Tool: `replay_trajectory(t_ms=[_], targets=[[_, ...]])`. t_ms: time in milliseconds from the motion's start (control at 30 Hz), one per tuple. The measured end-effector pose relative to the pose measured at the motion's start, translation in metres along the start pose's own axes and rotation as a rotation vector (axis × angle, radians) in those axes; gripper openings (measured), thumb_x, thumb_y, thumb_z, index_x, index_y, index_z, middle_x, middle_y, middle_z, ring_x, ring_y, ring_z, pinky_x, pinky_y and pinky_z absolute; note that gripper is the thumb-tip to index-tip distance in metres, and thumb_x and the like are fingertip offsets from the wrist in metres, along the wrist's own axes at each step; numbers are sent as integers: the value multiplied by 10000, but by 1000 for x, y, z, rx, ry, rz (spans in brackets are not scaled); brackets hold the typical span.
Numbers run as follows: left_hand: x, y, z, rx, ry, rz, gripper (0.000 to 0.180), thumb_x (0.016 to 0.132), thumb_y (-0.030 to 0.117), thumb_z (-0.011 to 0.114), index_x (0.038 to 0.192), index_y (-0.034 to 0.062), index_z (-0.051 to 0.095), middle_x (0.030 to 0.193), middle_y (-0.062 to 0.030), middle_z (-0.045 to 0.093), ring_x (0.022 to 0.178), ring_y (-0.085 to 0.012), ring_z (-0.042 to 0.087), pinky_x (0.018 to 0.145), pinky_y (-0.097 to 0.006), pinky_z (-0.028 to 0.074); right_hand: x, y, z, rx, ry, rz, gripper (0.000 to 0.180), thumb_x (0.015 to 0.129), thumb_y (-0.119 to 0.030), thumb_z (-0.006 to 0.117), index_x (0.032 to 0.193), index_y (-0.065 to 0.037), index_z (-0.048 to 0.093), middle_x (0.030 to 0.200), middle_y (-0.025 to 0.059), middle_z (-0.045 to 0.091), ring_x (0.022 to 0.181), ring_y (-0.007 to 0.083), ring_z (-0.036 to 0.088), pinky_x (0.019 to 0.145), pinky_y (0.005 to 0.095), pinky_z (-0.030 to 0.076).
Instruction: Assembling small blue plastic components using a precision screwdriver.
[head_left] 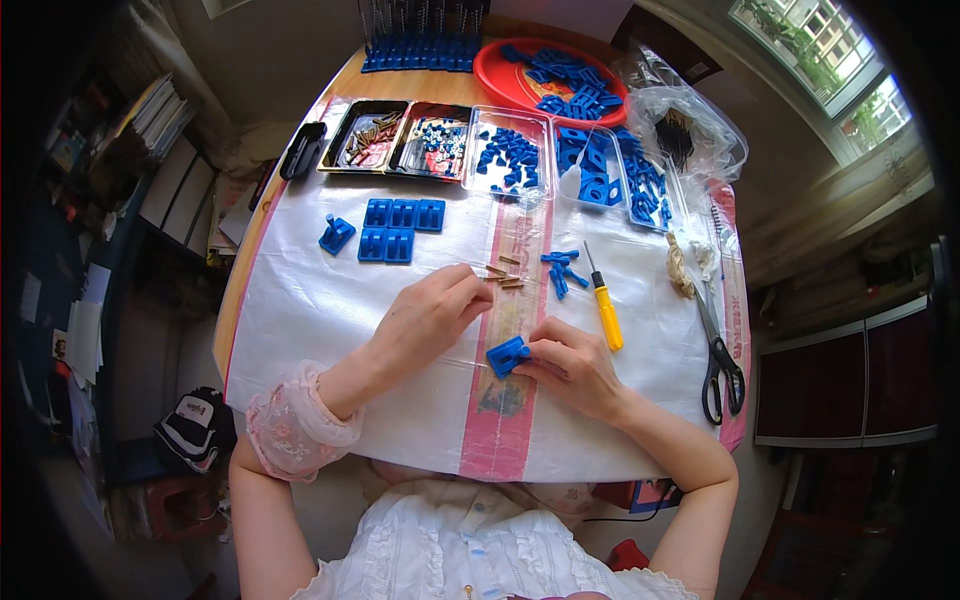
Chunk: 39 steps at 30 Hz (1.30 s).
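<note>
My right hand (577, 366) pinches a blue plastic block (506, 356) just above the sheet, near the front of the table. Beyond it, my left hand (432, 312) has its fingertips pressed together at the left end of a few small brass-coloured pins (510, 284). Whether a pin is between those fingertips is too small to tell. To the right of the pins lies a loose group of small blue plastic pegs (563, 272). A screwdriver (607, 312) with a yellow handle rests beside them. Several finished-looking blue blocks (390, 244) stand in rows at the left, with one single block (337, 234) apart.
Along the back stand a black tray of brass pins (372, 138), a tray of small metal parts (432, 140) and clear boxes of blue parts (510, 155). A red basin (490, 75) sits behind them. Black-handled scissors (722, 375) lie at the right edge.
</note>
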<state>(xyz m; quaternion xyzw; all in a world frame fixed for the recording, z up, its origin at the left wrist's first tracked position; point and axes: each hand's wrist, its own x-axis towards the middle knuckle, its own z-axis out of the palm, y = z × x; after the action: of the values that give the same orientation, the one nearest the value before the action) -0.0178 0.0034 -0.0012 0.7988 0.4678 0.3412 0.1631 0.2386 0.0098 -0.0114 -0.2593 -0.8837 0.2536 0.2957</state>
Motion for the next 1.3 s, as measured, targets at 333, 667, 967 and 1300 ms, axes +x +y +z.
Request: replay_trajectory(t_ms=[333, 667, 967, 1300], targets=[[-9, 18, 19, -235, -78, 4, 78, 912, 57, 706, 980, 26, 684, 898, -129, 701, 808, -293, 707, 721, -382, 566, -1, -2, 2, -110, 50, -95, 219, 790, -122, 836, 953, -61, 704, 864, 65, 659, 704, 242, 676, 591, 363, 531], [-8, 17, 15, -619, -210, -339, 153, 959, 80, 705, 1067, -21, 744, 937, -127, 773, 826, -187, 754, 778, -306, 601, 0, -4, 0, -142, 104, -110, 223, 773, -112, 845, 928, -47, 697, 849, 77, 662, 695, 250, 671, 578, 367, 515], [-10, 6, 18, -950, -298, -410, 260, 924, 32, 755, 1169, -45, 714, 1041, -113, 769, 932, -145, 733, 845, -285, 597, -1, -2, 0, -59, 158, 32, 189, 794, -114, 844, 917, -55, 712, 805, 68, 643, 669, 241, 647, 557, 372, 481], [-11, 15, 17, -1027, -269, -492, 281, 898, 28, 779, 1157, -38, 691, 1048, -84, 751, 907, -91, 710, 782, -239, 578, -1, 5, 0, 2, 225, 33, 212, 750, -99, 880, 847, -47, 699, 752, 60, 631, 586, 192, 612, 505, 322, 469]])
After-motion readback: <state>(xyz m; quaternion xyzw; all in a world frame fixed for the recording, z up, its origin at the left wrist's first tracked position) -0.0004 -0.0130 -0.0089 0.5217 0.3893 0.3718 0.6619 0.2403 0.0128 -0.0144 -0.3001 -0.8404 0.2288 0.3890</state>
